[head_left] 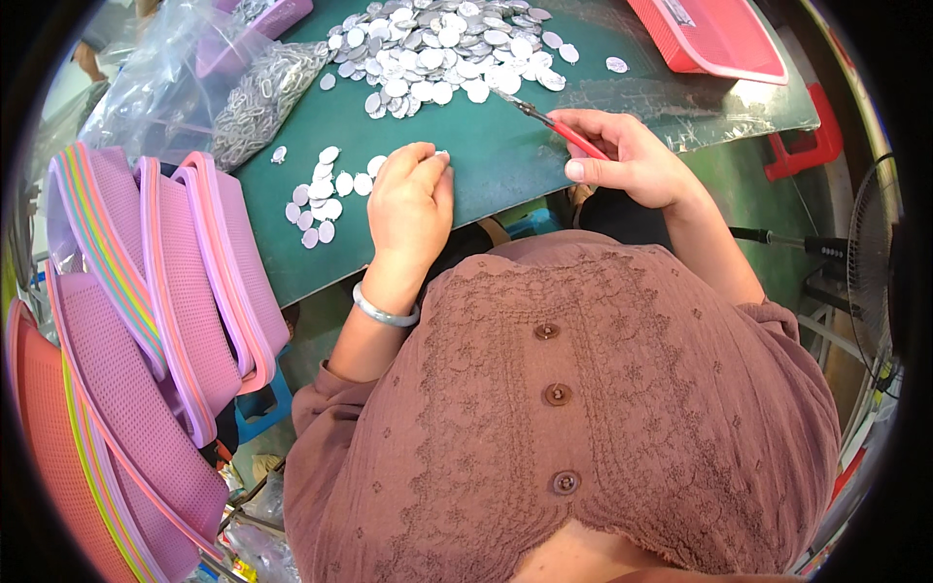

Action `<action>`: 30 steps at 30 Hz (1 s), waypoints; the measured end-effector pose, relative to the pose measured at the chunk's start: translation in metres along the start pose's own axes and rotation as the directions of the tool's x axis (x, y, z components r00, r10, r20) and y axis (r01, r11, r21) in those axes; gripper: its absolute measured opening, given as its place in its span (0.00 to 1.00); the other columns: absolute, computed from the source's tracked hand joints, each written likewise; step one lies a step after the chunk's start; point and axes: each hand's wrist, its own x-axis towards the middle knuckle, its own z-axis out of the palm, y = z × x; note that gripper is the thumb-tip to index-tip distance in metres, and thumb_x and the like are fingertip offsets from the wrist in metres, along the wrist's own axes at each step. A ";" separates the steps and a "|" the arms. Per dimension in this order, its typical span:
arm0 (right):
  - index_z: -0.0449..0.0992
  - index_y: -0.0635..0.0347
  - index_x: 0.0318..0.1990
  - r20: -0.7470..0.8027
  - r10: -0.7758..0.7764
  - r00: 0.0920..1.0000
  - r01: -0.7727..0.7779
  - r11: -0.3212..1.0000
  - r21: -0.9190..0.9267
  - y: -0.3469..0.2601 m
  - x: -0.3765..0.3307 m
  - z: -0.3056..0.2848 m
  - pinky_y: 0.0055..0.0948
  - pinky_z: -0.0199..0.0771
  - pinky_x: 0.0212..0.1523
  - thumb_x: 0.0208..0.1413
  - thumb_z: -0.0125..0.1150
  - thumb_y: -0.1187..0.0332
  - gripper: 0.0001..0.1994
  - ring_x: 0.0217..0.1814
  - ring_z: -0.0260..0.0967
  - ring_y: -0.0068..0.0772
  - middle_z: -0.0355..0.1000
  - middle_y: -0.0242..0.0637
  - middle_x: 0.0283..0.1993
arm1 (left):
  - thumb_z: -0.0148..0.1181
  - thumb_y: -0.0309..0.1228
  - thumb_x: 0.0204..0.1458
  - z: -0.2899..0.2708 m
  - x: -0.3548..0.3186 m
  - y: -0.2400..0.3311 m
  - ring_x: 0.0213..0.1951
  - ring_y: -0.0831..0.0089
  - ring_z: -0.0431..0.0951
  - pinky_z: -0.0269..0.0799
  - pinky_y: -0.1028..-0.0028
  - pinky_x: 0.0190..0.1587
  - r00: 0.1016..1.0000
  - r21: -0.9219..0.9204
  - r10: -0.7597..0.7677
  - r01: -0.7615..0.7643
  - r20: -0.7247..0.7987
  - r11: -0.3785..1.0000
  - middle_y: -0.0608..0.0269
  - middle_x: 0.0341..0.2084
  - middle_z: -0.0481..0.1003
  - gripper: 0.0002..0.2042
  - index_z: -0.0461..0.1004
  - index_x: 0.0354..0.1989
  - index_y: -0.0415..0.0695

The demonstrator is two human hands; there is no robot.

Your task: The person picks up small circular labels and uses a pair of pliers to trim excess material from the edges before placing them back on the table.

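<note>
Now: right hand (627,160) clamped on red-handled pliers (556,125), upper centre-right.
Long axis slants up-left, tip just beside silver disc pile (447,49), top centre; left hand (413,199) curled, hold unclear.

Workshop: heaped metal discs (449,39), pliers (554,124), baskets (191,277).

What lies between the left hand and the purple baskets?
In the head view, a group of pale discs lies on the green table between the left hand and purple baskets.
</note>
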 end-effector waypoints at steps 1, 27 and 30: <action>0.65 0.70 0.55 0.000 0.004 1.000 -0.004 1.000 0.002 0.001 0.000 0.000 0.24 0.64 0.47 0.47 0.64 0.59 0.31 0.43 0.63 0.24 0.69 0.36 0.42 | 0.61 0.22 0.42 -0.002 -0.001 0.000 0.37 0.61 0.75 0.70 0.69 0.41 1.000 -0.023 0.009 -0.009 -0.004 1.000 0.56 0.34 0.76 0.07 0.77 0.32 0.39; 0.65 0.69 0.55 -0.002 0.002 1.000 -0.002 0.999 0.038 0.005 0.000 -0.001 0.20 0.62 0.39 0.46 0.65 0.59 0.30 0.36 0.60 0.20 0.66 0.30 0.36 | 0.61 0.29 0.44 -0.022 0.010 -0.016 0.31 0.63 0.71 0.66 0.65 0.35 0.924 0.185 -0.347 0.317 0.159 0.930 0.62 0.23 0.73 0.05 0.76 0.27 0.42; 0.65 0.69 0.55 0.005 0.019 1.000 -0.019 0.999 0.027 0.005 0.001 -0.003 0.20 0.62 0.39 0.46 0.65 0.60 0.30 0.37 0.60 0.20 0.66 0.30 0.36 | 0.62 0.30 0.44 -0.024 0.017 -0.020 0.32 0.62 0.71 0.66 0.66 0.36 0.976 0.244 -0.218 0.211 0.001 0.947 0.59 0.25 0.72 0.07 0.76 0.31 0.42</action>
